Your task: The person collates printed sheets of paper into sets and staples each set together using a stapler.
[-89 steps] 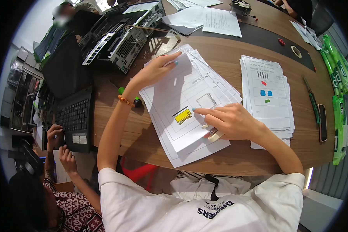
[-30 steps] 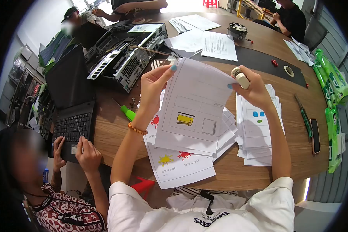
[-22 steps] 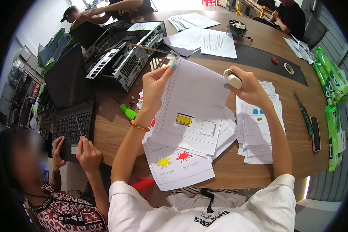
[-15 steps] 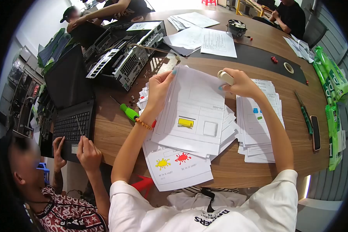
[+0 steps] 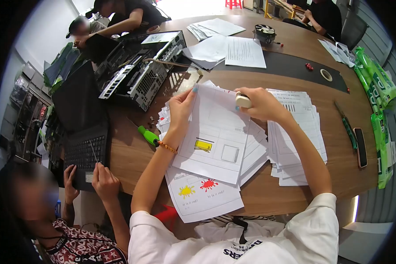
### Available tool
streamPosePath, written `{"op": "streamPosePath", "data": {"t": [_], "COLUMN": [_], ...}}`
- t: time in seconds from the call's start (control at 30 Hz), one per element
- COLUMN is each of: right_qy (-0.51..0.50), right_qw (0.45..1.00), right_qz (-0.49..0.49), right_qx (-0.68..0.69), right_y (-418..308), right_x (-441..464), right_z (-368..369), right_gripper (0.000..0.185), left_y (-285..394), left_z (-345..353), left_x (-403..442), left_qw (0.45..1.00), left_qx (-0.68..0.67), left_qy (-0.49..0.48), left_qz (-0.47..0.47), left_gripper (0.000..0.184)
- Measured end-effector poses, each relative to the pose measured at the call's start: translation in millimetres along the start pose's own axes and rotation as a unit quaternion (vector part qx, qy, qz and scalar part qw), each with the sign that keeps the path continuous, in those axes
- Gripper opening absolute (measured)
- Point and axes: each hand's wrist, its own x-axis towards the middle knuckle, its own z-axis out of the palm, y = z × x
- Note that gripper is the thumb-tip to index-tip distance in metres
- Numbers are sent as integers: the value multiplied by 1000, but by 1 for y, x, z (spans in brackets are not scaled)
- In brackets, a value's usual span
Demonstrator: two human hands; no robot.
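Note:
My left hand [image 5: 180, 110] pinches the top left corner of a sheaf of printed worksheets [image 5: 215, 145], which I hold tilted up. The front sheet shows a yellow drawing and a notepad outline. At the top right edge of the sheaf, my right hand [image 5: 262, 104] is closed around a small cream-coloured stapler [image 5: 243, 101]. Its jaws are hard to make out. Beneath the sheaf lie more loose sheets [image 5: 207, 200], one with yellow and red splats. A second stack of papers [image 5: 297, 154] is under my right forearm.
A green-handled screwdriver [image 5: 148, 135] lies left of my wrist. Further left are an open computer case [image 5: 152, 79], a laptop [image 5: 86, 141] and a co-worker's hands [image 5: 104, 181]. Pliers [image 5: 348, 127], a phone [image 5: 360, 147], a tape roll [image 5: 326, 75] and a fan [image 5: 265, 33] lie right and back.
My right hand has moved left and slightly down with the stapler, closer to my left hand along the sheaf's top edge. My left hand keeps its pinch on the corner.

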Motion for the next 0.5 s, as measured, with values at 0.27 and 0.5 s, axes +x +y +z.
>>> {"op": "streamPosePath", "data": {"t": [0.27, 0.5], "right_qy": [129, 138], "right_qw": [975, 977], "right_qz": [45, 41], "right_qx": [173, 160], "right_y": [7, 9], "right_x": [5, 11], "right_z": [3, -1], "right_gripper": [23, 30], "left_y": [-3, 10], "left_z": [6, -8], "left_x": [-4, -4], "left_qw": [995, 985], "left_qx": [-45, 53], "left_qy": [52, -166], "left_qz": [73, 12], "left_gripper": [26, 26]}}
